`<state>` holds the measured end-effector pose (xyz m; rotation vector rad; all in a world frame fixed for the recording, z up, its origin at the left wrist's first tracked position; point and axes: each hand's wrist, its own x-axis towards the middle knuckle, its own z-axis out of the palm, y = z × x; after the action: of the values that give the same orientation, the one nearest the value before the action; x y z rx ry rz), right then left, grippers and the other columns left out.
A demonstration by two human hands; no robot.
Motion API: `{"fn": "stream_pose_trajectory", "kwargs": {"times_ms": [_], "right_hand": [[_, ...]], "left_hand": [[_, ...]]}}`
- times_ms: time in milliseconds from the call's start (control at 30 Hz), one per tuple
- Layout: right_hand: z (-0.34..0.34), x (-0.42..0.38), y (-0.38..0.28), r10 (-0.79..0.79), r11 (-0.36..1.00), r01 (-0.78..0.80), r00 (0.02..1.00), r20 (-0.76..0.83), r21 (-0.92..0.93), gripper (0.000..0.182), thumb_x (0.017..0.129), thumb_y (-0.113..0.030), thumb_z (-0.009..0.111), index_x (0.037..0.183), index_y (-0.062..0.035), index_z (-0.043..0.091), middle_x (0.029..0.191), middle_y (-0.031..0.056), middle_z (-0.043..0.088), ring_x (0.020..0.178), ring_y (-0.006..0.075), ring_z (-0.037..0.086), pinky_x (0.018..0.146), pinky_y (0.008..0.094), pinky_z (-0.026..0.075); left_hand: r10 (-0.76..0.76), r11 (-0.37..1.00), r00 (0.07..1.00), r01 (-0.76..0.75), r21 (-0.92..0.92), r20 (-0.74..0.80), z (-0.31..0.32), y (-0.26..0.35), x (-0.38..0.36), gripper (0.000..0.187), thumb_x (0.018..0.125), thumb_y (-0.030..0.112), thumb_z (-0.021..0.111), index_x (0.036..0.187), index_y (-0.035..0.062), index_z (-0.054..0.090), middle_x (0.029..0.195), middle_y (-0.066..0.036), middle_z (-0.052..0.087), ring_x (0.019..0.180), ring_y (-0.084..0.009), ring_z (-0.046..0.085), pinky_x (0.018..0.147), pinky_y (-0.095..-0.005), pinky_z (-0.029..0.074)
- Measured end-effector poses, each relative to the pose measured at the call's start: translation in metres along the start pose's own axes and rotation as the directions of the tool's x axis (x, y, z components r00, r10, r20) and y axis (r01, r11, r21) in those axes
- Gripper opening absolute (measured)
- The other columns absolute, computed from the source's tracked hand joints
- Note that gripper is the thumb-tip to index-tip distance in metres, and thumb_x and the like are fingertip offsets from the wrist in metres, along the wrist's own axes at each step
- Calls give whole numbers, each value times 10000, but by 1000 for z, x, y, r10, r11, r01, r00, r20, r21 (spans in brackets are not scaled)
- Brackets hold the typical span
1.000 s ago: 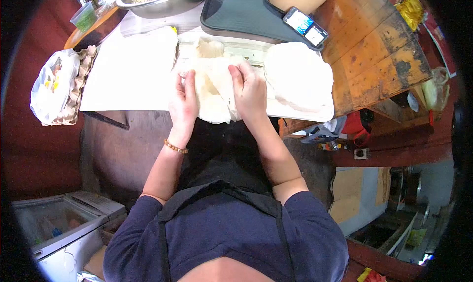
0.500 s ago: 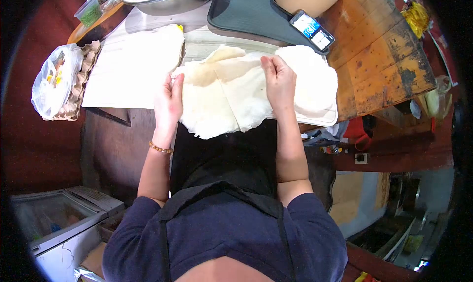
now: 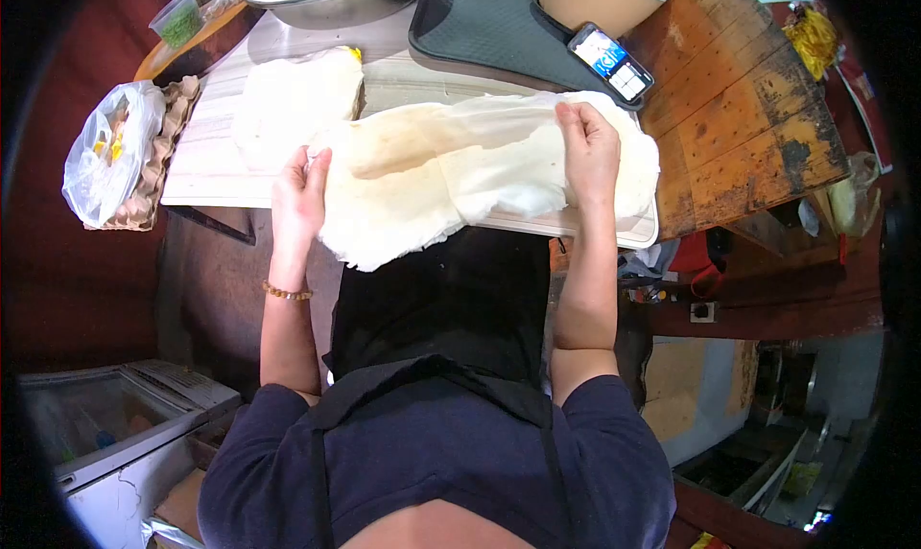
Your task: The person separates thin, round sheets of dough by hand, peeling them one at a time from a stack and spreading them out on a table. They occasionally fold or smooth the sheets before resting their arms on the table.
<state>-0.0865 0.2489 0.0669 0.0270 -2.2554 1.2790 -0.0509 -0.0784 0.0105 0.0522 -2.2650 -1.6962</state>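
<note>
Left hand (image 3: pixel 299 196) pinches left edge of thin flatbread sheet (image 3: pixel 432 180); right hand (image 3: pixel 589 151) grips right edge. Sheet lifted, stretched over desk (image 3: pixel 739 98) edge, part creased. Judged separated from stack (image 3: pixel 638 165); laying down remains. Second stack (image 3: pixel 293 103) behind.
</note>
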Motion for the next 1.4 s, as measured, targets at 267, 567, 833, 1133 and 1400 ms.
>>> {"fn": "stream_pose_trajectory", "kwargs": {"times_ms": [267, 567, 833, 1133, 1400], "right_hand": [[-21, 11, 20, 43, 999, -43, 999, -17, 19, 294, 904, -234, 611, 734, 2, 570, 565, -16, 407, 569, 71, 350, 518, 259, 328], [-35, 22, 43, -23, 999, 25, 997, -68, 32, 287, 905, -224, 600, 735, 5, 572, 584, -9, 441, 587, 78, 384, 536, 259, 333], [-31, 35, 29, 27, 998, -33, 991, 134, 46, 262, 904, -212, 590, 754, 3, 591, 621, -12, 504, 623, 72, 444, 576, 251, 370], [-125, 60, 88, 320, 856, -269, 946, -45, 441, 202, 911, -174, 593, 828, -3, 661, 806, 25, 657, 671, 89, 565, 620, 229, 450], [-125, 41, 158, 326, 904, -333, 943, -73, -269, 225, 816, -208, 680, 791, 9, 627, 677, 67, 609, 617, 140, 542, 596, 283, 427]], "left_hand": [[-10, 999, 1000, 11, 47, -18, -19, -4, 2, 255, 964, 204, 527, 1000, -35, 612, 826, -31, 648, 741, -35, 521, 668, -212, 435], [48, 959, 985, 0, 285, -163, -48, -21, 1, 301, 958, 238, 530, 992, -52, 607, 773, -64, 630, 730, -65, 516, 674, -230, 439], [16, 986, 989, 8, 164, -145, -20, -5, 4, 259, 966, 218, 517, 854, -10, 570, 665, 17, 501, 629, -41, 377, 557, -221, 352], [61, 972, 997, -46, 230, -57, 33, -8, 30, 269, 969, 217, 509, 881, -29, 575, 641, -51, 533, 619, -81, 416, 573, -271, 390], [70, 985, 997, -63, 159, -42, 34, -5, 25, 268, 970, 213, 506, 894, -30, 588, 682, -72, 597, 628, -76, 450, 589, -269, 412]]}}
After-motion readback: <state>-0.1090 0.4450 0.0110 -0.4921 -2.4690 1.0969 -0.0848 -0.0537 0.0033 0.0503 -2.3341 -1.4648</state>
